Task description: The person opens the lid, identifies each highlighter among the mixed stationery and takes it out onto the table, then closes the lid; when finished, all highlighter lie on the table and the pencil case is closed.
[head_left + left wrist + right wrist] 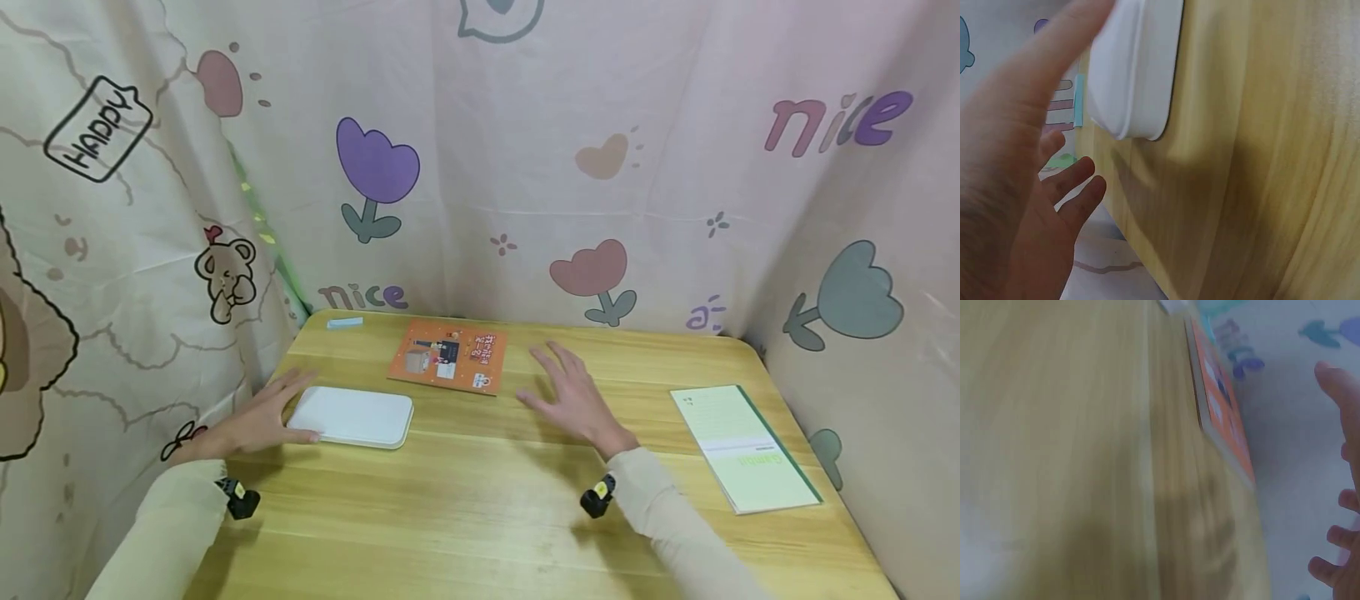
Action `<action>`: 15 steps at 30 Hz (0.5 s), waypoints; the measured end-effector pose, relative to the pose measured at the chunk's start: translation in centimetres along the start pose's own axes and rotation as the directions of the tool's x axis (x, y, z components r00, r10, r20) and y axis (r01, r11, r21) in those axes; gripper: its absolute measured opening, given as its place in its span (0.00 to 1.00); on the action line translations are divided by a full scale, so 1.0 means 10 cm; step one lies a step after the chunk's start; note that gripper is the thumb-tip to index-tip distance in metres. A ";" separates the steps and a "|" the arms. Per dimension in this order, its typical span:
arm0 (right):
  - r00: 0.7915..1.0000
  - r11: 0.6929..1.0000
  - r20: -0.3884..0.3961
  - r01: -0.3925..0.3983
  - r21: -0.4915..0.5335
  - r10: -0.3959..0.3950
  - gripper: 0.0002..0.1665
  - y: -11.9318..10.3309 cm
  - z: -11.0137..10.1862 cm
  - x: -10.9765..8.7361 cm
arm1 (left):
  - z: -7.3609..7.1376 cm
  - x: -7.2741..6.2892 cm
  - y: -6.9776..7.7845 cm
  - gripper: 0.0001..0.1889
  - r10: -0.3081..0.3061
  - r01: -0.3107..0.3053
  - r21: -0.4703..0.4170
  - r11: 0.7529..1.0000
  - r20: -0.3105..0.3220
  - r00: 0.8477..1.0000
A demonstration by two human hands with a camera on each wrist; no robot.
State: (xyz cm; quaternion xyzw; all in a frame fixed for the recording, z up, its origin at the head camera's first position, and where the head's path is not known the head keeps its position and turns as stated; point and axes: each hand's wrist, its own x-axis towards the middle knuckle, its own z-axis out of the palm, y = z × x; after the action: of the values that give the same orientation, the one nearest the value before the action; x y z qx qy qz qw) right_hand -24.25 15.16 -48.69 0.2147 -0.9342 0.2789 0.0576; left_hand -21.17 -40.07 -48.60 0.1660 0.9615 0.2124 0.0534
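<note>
White case [351, 421] on the left part of a wooden table [465, 517], lying flat with its long side running left to right. Left hand [264, 421] at the left end of the case: thumb at the near side, fingers spread beyond the far left corner, released rather than grasping; whether the thumb touches the case cannot be told. The left wrist view shows the other fingers apart from it. Right hand [573, 402] near the middle of the scene, raised over the table, fingers spread and holding nothing. An orange booklet [447, 357] with printed figures lies between the two hands, toward the far edge. Farther left, beyond the case, lies a small pale blue strip [345, 322]. On the right rests a pale green notebook [742, 446], set at a slant, with a darker green right edge. Printed curtain [480, 125] behind the table, bearing tulips, hearts and lettering.
</note>
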 end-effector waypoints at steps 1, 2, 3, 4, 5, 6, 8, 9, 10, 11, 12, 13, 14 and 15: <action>1.000 1.000 0.007 0.008 0.006 -0.008 0.53 -0.06 0.05 0.03 | 0.02 0.00 -0.01 0.62 0.003 -0.003 -0.003 1.000 0.004 1.000; 1.000 1.000 0.015 0.014 0.013 -0.014 0.53 -0.11 0.10 0.05 | 0.03 0.01 -0.02 0.62 0.008 -0.008 -0.004 1.000 0.005 1.000; 0.999 1.000 0.024 0.020 0.020 -0.020 0.54 -0.17 0.15 0.08 | 0.05 0.01 -0.03 0.62 0.012 -0.012 -0.002 1.000 0.005 1.000; 0.999 0.999 0.031 0.030 0.023 -0.031 0.54 -0.23 0.20 0.10 | 0.07 0.02 -0.04 0.61 0.020 -0.020 0.001 1.000 0.004 1.000; 0.998 0.999 0.038 0.041 0.028 -0.042 0.54 -0.28 0.24 0.13 | 0.08 0.03 -0.04 0.61 0.028 -0.028 0.009 1.000 0.005 1.000; 0.997 0.998 0.045 0.053 0.039 -0.055 0.54 -0.34 0.29 0.15 | 0.09 0.04 -0.05 0.60 0.037 -0.037 0.021 0.999 0.004 0.999; 0.995 0.996 0.059 0.071 0.056 -0.075 0.53 -0.45 0.38 0.18 | 0.11 0.06 -0.05 0.59 0.053 -0.053 0.035 0.998 0.002 0.999; 0.994 0.994 0.066 0.084 0.066 -0.089 0.53 -0.51 0.42 0.20 | 0.11 0.06 -0.04 0.58 0.055 -0.056 0.035 0.998 0.004 0.998; 0.992 0.993 0.071 0.094 0.075 -0.099 0.54 -0.56 0.47 0.22 | 0.12 0.07 -0.04 0.57 0.059 -0.059 0.036 0.998 0.008 0.998; 0.991 0.992 0.081 0.101 0.079 -0.107 0.54 -0.61 0.51 0.24 | 0.13 0.08 -0.04 0.57 0.059 -0.059 0.038 0.998 0.013 0.998; 0.989 0.991 0.090 0.109 0.082 -0.117 0.54 -0.66 0.56 0.26 | 0.13 0.08 -0.04 0.56 0.055 -0.056 0.036 0.998 0.016 0.998; 0.987 0.990 0.102 0.114 0.084 -0.122 0.55 -0.70 0.60 0.27 | 0.14 0.09 -0.04 0.55 0.052 -0.052 0.028 0.998 0.020 0.998; 0.985 0.988 0.108 0.125 0.092 -0.135 0.55 -0.74 0.64 0.29 | 0.15 0.09 -0.04 0.55 0.048 -0.049 0.022 0.999 0.024 0.999; 0.982 0.986 0.119 0.137 0.090 -0.147 0.56 -0.77 0.69 0.31 | 0.16 0.10 -0.04 0.54 0.046 -0.047 0.021 0.999 0.026 0.999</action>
State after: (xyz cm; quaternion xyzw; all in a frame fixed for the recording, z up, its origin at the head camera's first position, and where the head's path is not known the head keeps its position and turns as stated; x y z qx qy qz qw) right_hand -23.60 4.46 -49.98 0.3000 -0.9061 0.2982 0.0100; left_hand -21.91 -39.43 -50.20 0.1916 0.9588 0.2012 0.0591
